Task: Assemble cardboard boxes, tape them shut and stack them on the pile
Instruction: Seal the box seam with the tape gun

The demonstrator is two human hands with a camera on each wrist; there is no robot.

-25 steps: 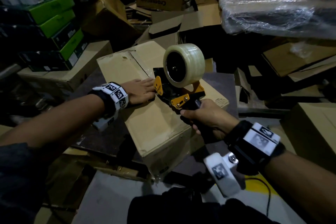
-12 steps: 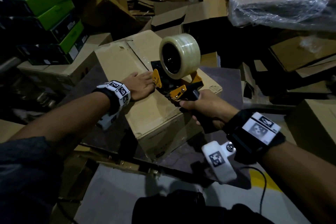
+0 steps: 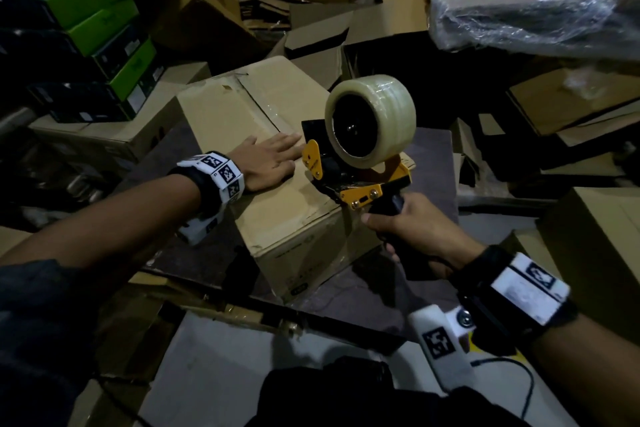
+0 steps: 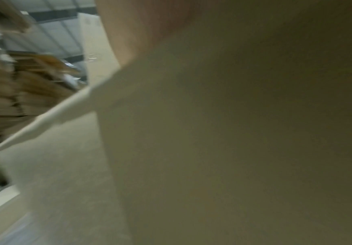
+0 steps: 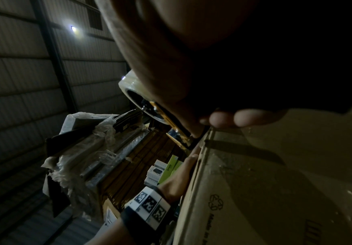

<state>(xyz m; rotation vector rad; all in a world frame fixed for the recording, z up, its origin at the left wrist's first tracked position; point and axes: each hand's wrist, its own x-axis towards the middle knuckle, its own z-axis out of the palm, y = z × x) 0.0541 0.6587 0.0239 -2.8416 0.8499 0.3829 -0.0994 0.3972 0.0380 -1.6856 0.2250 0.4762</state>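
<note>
Box [image 3: 277, 191] is seen as matt brown corrugated cardboard, w/ a glossy strip of clear tape along the top seam. Tape roll [image 3: 370, 121] is shown as shiny, translucent plastic film. Dispenser [image 3: 360, 180] frame is finished in yellow painted metal w/ bolts; handle is matt black plastic. Bundle [image 3: 533, 7] at back is covered in crinkled, glossy plastic wrap.

brown box [image 3: 277, 204], yellow-black tape dispenser [image 3: 360, 191]
</note>
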